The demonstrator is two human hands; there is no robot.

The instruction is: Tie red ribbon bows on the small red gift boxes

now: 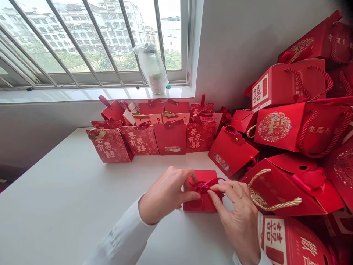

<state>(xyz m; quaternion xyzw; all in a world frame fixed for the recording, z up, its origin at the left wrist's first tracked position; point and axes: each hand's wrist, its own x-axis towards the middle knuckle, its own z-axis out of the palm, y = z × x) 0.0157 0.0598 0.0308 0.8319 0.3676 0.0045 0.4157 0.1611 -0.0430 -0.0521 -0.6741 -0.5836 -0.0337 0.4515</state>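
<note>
A small red gift box (197, 208) lies on the white table in front of me, with a dark red ribbon (203, 188) tied in a bow on its top. My left hand (172, 189) comes in from the left and pinches the bow's left loop between thumb and fingers. On the other side, my right hand (237, 206) pinches the right part of the same ribbon. Both hands rest close over the box, and the fingers hide parts of the bow and the box's sides.
Several red gift bags (169, 139) stand in rows at the table's back. A big pile of red boxes with rope handles (278, 127) rises at the right, close to my right hand. A plastic-wrapped bottle (153, 71) stands on the windowsill (104, 95) behind the white table (68, 206).
</note>
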